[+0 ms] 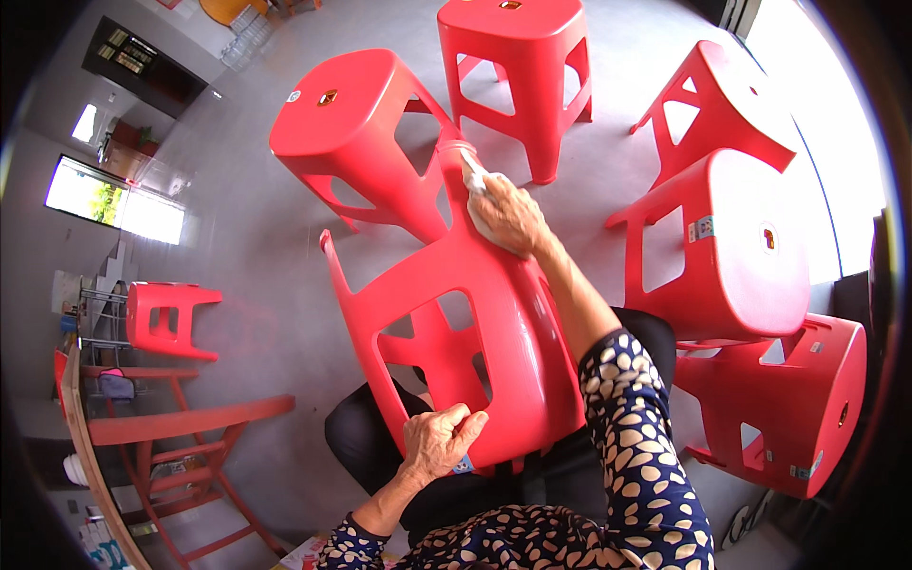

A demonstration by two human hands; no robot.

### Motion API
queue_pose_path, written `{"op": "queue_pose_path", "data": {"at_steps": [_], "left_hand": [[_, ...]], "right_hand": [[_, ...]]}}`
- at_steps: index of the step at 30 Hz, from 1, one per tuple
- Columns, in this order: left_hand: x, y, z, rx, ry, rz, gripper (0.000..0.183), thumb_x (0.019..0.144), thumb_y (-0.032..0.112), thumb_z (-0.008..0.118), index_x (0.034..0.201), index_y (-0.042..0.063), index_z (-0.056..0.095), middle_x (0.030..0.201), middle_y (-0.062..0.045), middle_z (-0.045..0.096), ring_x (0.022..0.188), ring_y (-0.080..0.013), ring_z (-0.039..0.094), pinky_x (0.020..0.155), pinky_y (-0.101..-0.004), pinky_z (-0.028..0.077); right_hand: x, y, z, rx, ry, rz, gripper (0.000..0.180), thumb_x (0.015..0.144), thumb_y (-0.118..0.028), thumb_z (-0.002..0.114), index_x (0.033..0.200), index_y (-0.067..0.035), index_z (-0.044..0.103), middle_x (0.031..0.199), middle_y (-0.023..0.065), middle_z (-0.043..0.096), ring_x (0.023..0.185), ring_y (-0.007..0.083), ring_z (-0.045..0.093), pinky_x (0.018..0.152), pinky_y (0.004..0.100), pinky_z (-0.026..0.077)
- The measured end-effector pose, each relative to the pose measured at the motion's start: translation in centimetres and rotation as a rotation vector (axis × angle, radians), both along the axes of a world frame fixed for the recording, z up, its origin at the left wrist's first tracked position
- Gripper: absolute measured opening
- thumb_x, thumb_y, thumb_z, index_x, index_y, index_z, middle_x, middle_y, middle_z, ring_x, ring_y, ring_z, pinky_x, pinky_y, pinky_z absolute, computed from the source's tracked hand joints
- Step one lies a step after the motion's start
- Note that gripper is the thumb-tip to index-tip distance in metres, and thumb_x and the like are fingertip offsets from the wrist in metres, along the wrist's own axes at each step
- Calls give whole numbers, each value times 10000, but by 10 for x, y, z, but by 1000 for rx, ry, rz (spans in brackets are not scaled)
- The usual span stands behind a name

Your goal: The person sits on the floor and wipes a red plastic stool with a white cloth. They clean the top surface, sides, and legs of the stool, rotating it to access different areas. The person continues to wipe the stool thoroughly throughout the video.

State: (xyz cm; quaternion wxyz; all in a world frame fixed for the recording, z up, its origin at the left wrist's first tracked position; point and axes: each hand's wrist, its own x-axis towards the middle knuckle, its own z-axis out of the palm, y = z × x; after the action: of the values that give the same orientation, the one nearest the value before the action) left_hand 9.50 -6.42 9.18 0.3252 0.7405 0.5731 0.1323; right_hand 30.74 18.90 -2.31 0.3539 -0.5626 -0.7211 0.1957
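Observation:
A red plastic stool (502,320) lies tipped on its side across my lap, its legs pointing away from me. My left hand (443,438) grips the rim of its side near the seat end, beside a small sticker. Far up one leg, my right hand (507,214) presses a whitish cloth (476,178) against the plastic near the foot. The fingers of that hand are bent over the cloth, and part of the cloth is hidden under the palm. The seat of the stool faces my body and is mostly hidden.
Red plastic stools stand ahead (513,92), ahead left (342,107) and right (755,242), several in all. Another is at the far left (167,320). A reddish wooden chair (192,420) stands by a table edge (92,456) at the left. Clear bottles (246,35) are on the floor at the back.

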Motion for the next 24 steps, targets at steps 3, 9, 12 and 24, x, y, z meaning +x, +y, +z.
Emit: {"op": "queue_pose_path", "data": {"at_steps": [3,9,12,24], "left_hand": [[1,12,-5,1,20,-39,446,901,418,631,612,96,524,479,-97,512,428,-305,527,418,-398,376],[2,13,2,-43,31,13,438,910,383,627,622,72,518,495,-110,502,451,-305,532,441,-387,375],[0,9,0,-50,52,19,434,917,369,621,631,62,510,506,-119,497,463,-306,535,453,-386,375],[-14,-17,2,-98,-61,85,480,992,476,428,785,77,594,608,-145,579,644,-376,610,597,-462,449]], "right_hand": [[11,52,-30,-41,-43,66,237,923,-214,524,1099,-78,608,1221,167,546,1056,380,568,845,481,494],[-17,28,32,-155,-6,6,264,918,-272,519,1162,-206,595,1129,122,640,981,416,602,845,518,485],[-37,-5,37,25,-216,42,389,887,-231,542,1258,-334,598,1089,12,682,968,353,612,829,466,527],[-36,-182,97,180,-371,347,278,786,-206,625,1049,-271,687,999,-16,601,1063,284,505,741,537,503]]}}
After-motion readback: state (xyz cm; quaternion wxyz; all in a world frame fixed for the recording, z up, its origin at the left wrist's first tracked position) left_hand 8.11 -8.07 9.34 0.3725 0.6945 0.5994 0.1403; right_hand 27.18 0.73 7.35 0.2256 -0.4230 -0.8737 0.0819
